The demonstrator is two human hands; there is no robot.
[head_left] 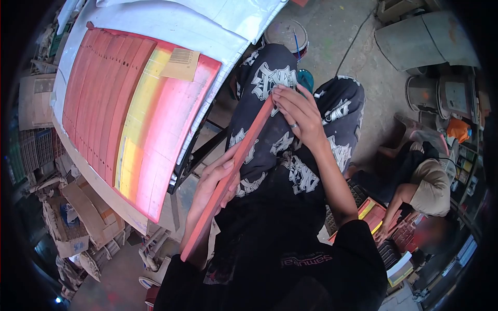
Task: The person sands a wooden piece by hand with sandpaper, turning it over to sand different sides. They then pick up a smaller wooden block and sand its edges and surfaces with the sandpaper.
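Observation:
A long, narrow red wooden strip (249, 143) lies slantwise over my lap. My left hand (212, 179) is closed around its lower half, with fingers on both sides. At the upper end, my right hand (302, 112) has its fingertips pressed to the strip; a ring shows on one finger. To my left, a pink and yellow painted board (168, 140) carries several similar red strips (104, 98) laid side by side, with small dark holes near their ends. On the board's upper corner rests a piece of cardboard (180, 64) with a barcode.
White sheeting (171, 23) covers the table beyond the board. A lidded bucket (287, 35) stands past my knees. At right, a co-worker (415, 186) bends over red and yellow pieces (369, 213). Cardboard boxes (91, 207) are piled at lower left.

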